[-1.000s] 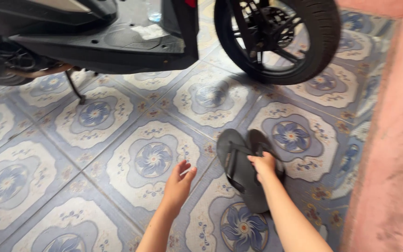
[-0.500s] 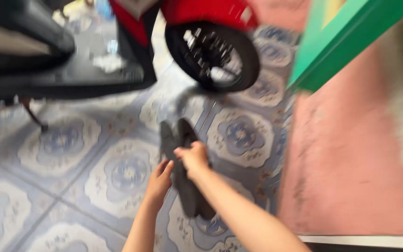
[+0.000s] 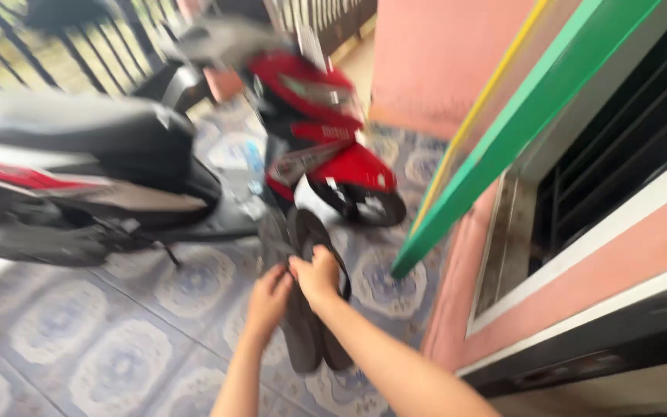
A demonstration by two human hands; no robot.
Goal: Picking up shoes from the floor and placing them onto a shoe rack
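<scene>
A: What is the right hand point(image 3: 318, 276) doing?

B: It is gripping a pair of black flip-flops point(image 3: 306, 309). The fingers are curled tight around the straps near the middle of the pair, and the two flip-flops are hanging together, lifted clear of the tiled floor point(image 3: 102, 340), toes pointing up and away from the person, heels hanging down towards the lower edge.

A: And the left hand point(image 3: 268, 300)?

B: It is sitting just beside the right one, pressing against the left side of the flip-flops. The fingers are bending loosely over the edge of the nearer sole. I cannot tell whether it is really clasping or only touching, since the picture is blurring with motion.

A: Where are the flip-flops sitting in the scene?

B: They are hanging in the middle, low in the view, in front of the person, between the scooter point(image 3: 117, 177) on the left and the pink wall point(image 3: 457, 293) on the right.

A: What else is standing around?

B: The scooter is parking on its stand, black and grey body towards the left, red front panel point(image 3: 314, 116) and front wheel point(image 3: 368, 202) pointing to the right. A green and yellow frame point(image 3: 519, 116) is slanting across the upper right, with a dark barred window point(image 3: 619, 154) beside it. Black railings point(image 3: 55, 38) are showing at the top left, behind the scooter. The floor is carrying blue flower patterns.
</scene>
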